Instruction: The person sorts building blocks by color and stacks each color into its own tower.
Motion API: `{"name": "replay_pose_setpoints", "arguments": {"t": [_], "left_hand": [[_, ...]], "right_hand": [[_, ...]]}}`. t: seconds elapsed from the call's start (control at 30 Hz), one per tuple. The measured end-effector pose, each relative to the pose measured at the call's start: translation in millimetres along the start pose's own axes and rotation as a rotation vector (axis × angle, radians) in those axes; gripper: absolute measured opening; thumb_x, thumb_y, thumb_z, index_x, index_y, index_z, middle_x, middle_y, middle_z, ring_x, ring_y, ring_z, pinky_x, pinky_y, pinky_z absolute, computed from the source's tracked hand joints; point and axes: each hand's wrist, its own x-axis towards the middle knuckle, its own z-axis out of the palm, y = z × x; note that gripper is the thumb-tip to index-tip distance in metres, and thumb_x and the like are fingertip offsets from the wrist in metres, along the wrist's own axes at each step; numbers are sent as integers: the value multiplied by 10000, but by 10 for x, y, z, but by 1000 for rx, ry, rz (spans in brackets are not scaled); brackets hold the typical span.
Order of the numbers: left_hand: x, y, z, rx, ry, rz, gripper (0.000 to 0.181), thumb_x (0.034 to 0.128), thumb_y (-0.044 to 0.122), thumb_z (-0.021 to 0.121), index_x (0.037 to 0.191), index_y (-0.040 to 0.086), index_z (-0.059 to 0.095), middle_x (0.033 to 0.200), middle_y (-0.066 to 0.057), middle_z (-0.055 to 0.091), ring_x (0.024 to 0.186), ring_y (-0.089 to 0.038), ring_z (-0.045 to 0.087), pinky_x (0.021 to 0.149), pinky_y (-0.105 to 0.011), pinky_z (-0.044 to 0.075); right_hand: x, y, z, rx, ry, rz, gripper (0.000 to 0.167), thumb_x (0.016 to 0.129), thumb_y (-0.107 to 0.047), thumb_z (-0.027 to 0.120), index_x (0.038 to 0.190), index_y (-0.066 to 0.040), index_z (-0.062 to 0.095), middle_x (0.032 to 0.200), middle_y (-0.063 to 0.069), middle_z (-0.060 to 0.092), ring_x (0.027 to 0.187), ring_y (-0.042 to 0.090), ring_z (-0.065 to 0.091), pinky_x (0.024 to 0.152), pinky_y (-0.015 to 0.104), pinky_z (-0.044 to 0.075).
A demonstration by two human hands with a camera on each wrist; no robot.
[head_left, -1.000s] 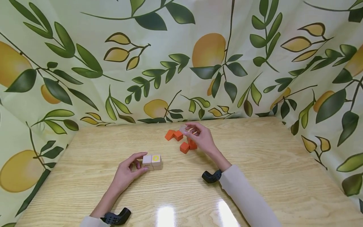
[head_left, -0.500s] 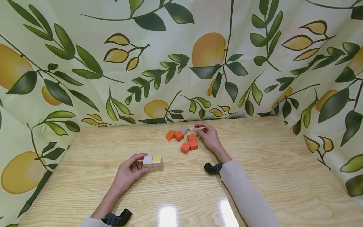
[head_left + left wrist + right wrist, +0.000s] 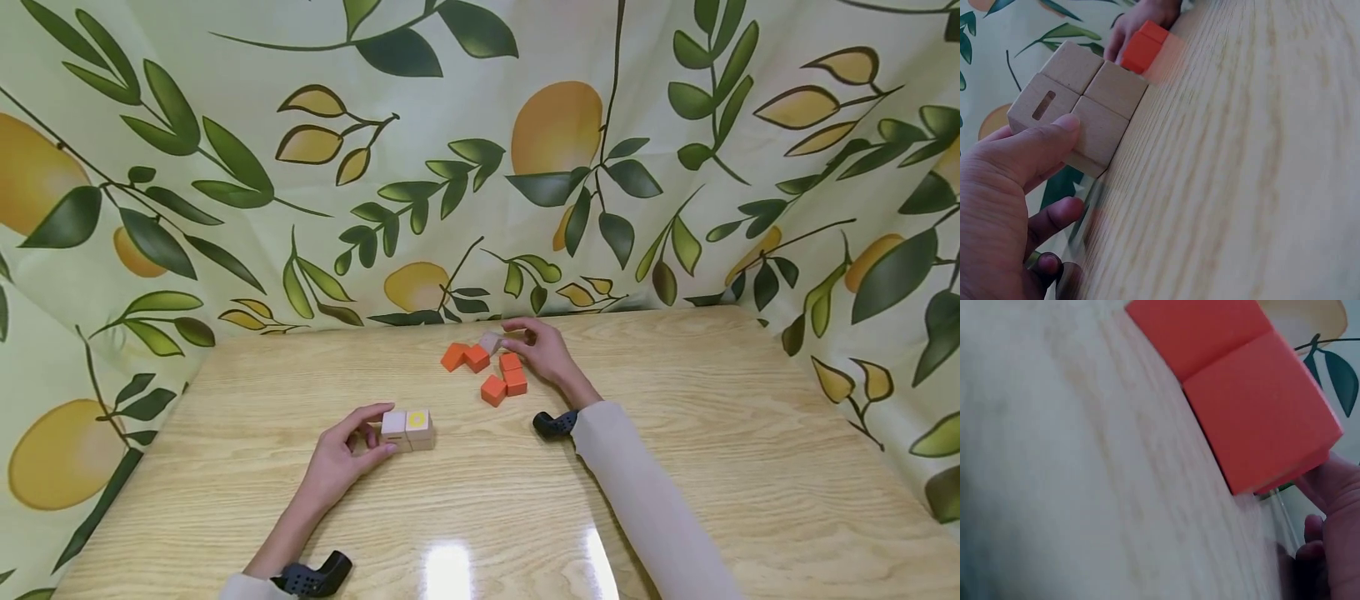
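Observation:
In the head view my left hand (image 3: 336,467) grips the left side of a small group of plain wooden blocks (image 3: 407,431), one with a yellow ring on top. The left wrist view shows the thumb of the left hand (image 3: 1004,181) against the wooden blocks (image 3: 1100,119), stacked two high. My right hand (image 3: 546,354) is at the right side of a pale block (image 3: 491,342) near the back, thumb and forefinger apart; whether they touch it is unclear. The right wrist view shows orange-red blocks (image 3: 1263,412) partly hiding the right hand (image 3: 1342,519).
Several orange-red blocks (image 3: 493,390) lie in front of and left of the pale block, some touching each other. The wooden table (image 3: 300,375) ends at a cloth (image 3: 450,83) printed with leaves and fruit. Light reflects off the table's front part.
My right hand drew back to the right from the pale block, then came back left to its side. My left hand keeps its grip on the wooden blocks.

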Motion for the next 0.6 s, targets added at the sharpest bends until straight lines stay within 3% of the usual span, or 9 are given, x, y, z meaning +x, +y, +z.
{"name": "replay_pose_setpoints", "arguments": {"t": [0.33, 0.6], "left_hand": [[6, -1, 1, -6, -3, -11, 477, 774, 7, 777, 1222, 25, 614, 911, -85, 621, 709, -289, 510, 547, -284, 354], [8, -8, 7, -10, 1, -7, 475, 774, 6, 776, 1222, 36, 618, 911, -89, 625, 705, -283, 510, 539, -283, 354]], "right_hand": [[49, -15, 4, -75, -81, -8, 423, 867, -233, 721, 1269, -151, 619, 1189, 46, 606, 888, 205, 540, 774, 352, 442], [117, -20, 18, -137, -168, -36, 438, 895, -228, 675, 1324, -193, 590, 1210, 18, 597, 854, 201, 489, 768, 348, 395]]}}
